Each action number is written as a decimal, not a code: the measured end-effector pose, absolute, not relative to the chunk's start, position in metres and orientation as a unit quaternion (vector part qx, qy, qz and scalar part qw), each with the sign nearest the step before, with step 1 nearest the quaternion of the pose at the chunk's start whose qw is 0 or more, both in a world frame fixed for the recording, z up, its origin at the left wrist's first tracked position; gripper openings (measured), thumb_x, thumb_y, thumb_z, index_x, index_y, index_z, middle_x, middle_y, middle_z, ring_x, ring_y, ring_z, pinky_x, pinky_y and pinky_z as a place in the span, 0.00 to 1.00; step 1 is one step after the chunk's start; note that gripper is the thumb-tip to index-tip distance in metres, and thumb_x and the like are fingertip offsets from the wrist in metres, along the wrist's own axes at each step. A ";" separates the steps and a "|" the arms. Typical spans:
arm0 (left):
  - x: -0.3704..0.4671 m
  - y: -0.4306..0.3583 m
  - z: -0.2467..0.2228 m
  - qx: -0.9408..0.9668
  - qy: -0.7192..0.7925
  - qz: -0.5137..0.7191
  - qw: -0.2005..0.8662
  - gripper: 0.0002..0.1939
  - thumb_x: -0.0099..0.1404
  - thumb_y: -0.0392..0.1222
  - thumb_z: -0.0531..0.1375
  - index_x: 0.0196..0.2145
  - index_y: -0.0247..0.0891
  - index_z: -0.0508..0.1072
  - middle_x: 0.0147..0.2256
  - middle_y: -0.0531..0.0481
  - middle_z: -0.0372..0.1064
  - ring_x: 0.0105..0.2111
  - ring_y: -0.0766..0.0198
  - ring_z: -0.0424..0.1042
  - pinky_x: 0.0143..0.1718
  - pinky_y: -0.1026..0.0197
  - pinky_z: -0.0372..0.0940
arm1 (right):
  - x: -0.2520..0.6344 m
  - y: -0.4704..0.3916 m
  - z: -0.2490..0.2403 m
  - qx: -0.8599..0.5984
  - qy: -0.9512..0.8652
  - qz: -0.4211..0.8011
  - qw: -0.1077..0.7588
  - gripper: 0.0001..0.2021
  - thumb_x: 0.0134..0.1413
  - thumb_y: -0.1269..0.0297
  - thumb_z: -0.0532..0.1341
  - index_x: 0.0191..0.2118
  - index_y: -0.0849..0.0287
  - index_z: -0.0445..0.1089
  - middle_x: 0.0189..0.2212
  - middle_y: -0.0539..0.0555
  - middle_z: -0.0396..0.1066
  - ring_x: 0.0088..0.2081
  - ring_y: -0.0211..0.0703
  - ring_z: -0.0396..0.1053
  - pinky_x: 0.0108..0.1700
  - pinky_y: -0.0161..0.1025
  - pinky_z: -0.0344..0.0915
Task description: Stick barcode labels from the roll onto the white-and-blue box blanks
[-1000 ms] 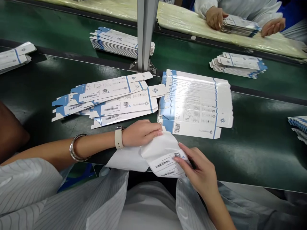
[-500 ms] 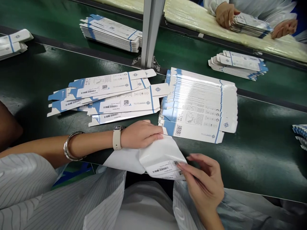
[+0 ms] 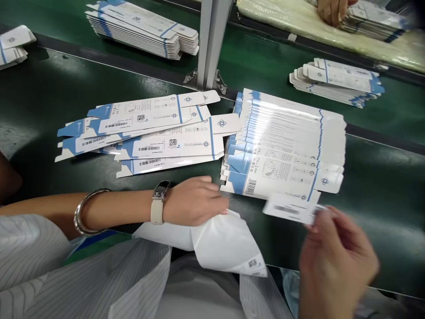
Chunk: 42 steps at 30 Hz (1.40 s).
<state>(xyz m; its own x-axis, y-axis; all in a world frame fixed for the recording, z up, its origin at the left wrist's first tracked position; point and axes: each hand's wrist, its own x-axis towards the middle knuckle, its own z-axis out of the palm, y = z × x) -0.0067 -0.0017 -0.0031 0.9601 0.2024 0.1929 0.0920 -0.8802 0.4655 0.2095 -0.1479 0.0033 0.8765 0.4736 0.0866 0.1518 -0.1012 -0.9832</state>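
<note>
My right hand (image 3: pixel 335 252) pinches a white barcode label (image 3: pixel 288 209) by its right end, held over the near edge of a fanned stack of flat cartons (image 3: pixel 279 177). My left hand (image 3: pixel 197 201) is closed on a white label backing sheet (image 3: pixel 222 243), which bends down over the table's front edge. One printed label (image 3: pixel 254 264) shows at the sheet's lower corner. To the left of the fanned stack lies a loose pile of flat blue-and-white cartons (image 3: pixel 149 128), several with barcode labels on them.
A metal post (image 3: pixel 212 48) stands behind the cartons. Beyond the dark rail lie a carton stack (image 3: pixel 139 29) at left and another stack (image 3: pixel 335 79) at right. Cartons (image 3: pixel 15 46) sit at the far left. Across the table a person's hand (image 3: pixel 334 11) touches more cartons.
The right hand has peeled a label off the backing sheet and moved right and up with it to the fanned cartons. The left hand still grips the sheet, slightly lower.
</note>
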 end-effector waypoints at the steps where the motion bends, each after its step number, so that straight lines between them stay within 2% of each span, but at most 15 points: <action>1: -0.007 -0.003 -0.003 0.965 0.065 0.130 0.219 0.15 0.70 0.40 0.47 0.29 0.35 0.68 0.22 0.54 0.64 0.23 0.69 0.58 0.29 0.61 0.51 | 0.203 -0.136 0.000 -0.729 -0.187 0.128 0.646 0.14 0.42 0.65 0.69 0.38 0.59 0.73 0.32 0.50 0.72 0.32 0.36 0.69 0.35 0.36 0.70; 3: -0.007 -0.006 -0.001 0.969 0.050 0.146 0.195 0.14 0.69 0.39 0.49 0.28 0.35 0.68 0.23 0.53 0.64 0.24 0.69 0.59 0.28 0.61 0.52 | 0.195 -0.121 -0.004 -0.729 -0.159 0.134 0.652 0.13 0.38 0.66 0.70 0.34 0.62 0.74 0.31 0.51 0.73 0.30 0.35 0.69 0.32 0.34 0.70; 6: -0.006 -0.008 0.001 0.972 0.048 0.151 0.171 0.11 0.67 0.37 0.51 0.29 0.36 0.70 0.28 0.51 0.68 0.27 0.68 0.62 0.29 0.61 0.56 | 0.191 -0.116 -0.007 -0.750 -0.162 0.130 0.628 0.14 0.38 0.65 0.70 0.35 0.62 0.74 0.31 0.51 0.74 0.28 0.33 0.69 0.32 0.32 0.70; 9: -0.005 -0.010 0.001 0.971 0.054 0.177 0.152 0.07 0.65 0.35 0.54 0.30 0.36 0.71 0.41 0.47 0.70 0.40 0.63 0.67 0.40 0.58 0.63 | 0.191 -0.117 -0.007 -0.773 -0.170 0.121 0.599 0.15 0.38 0.64 0.70 0.36 0.61 0.74 0.31 0.51 0.74 0.28 0.35 0.69 0.36 0.37 0.72; 12: -0.003 -0.011 0.001 0.969 0.052 0.192 0.148 0.06 0.63 0.35 0.56 0.29 0.35 0.71 0.53 0.43 0.64 0.55 0.57 0.60 0.56 0.53 0.59 | 0.190 -0.118 -0.007 -0.784 -0.170 0.125 0.583 0.15 0.39 0.63 0.70 0.37 0.61 0.74 0.32 0.51 0.74 0.31 0.39 0.71 0.41 0.41 0.71; 15: -0.001 -0.011 0.001 0.972 0.051 0.166 0.158 0.05 0.62 0.34 0.57 0.30 0.33 0.71 0.58 0.39 0.57 0.61 0.53 0.52 0.63 0.49 0.51 | 0.190 -0.118 -0.007 -0.791 -0.167 0.126 0.575 0.15 0.39 0.63 0.70 0.37 0.60 0.74 0.32 0.51 0.73 0.32 0.39 0.70 0.41 0.41 0.71; 19: 0.002 -0.011 0.001 0.975 0.057 0.137 0.168 0.05 0.62 0.34 0.57 0.29 0.32 0.70 0.59 0.36 0.53 0.62 0.49 0.47 0.64 0.47 0.47 | 0.190 -0.118 -0.006 -0.796 -0.172 0.122 0.568 0.14 0.39 0.63 0.70 0.36 0.60 0.74 0.31 0.50 0.73 0.29 0.35 0.69 0.36 0.36 0.70; 22: 0.002 -0.011 0.000 0.976 0.058 0.124 0.170 0.06 0.63 0.35 0.56 0.28 0.32 0.69 0.60 0.34 0.52 0.62 0.49 0.46 0.64 0.48 0.46 | 0.189 -0.118 -0.005 -0.798 -0.177 0.124 0.563 0.14 0.40 0.64 0.70 0.36 0.60 0.74 0.30 0.50 0.73 0.28 0.36 0.69 0.34 0.36 0.70; 35: 0.002 -0.011 -0.001 0.975 0.056 0.106 0.188 0.07 0.64 0.35 0.55 0.28 0.33 0.68 0.60 0.35 0.51 0.62 0.52 0.47 0.65 0.48 0.45 | 0.190 -0.114 -0.002 -0.815 -0.186 0.123 0.535 0.16 0.40 0.61 0.69 0.37 0.61 0.74 0.30 0.51 0.73 0.28 0.38 0.69 0.35 0.41 0.70; 42: 0.002 -0.011 -0.001 0.976 0.050 0.102 0.186 0.08 0.65 0.36 0.54 0.29 0.33 0.68 0.60 0.34 0.51 0.62 0.52 0.46 0.65 0.48 0.44 | 0.188 -0.111 -0.003 -0.811 -0.196 0.114 0.539 0.15 0.40 0.62 0.69 0.37 0.61 0.74 0.30 0.51 0.73 0.27 0.37 0.69 0.36 0.40 0.70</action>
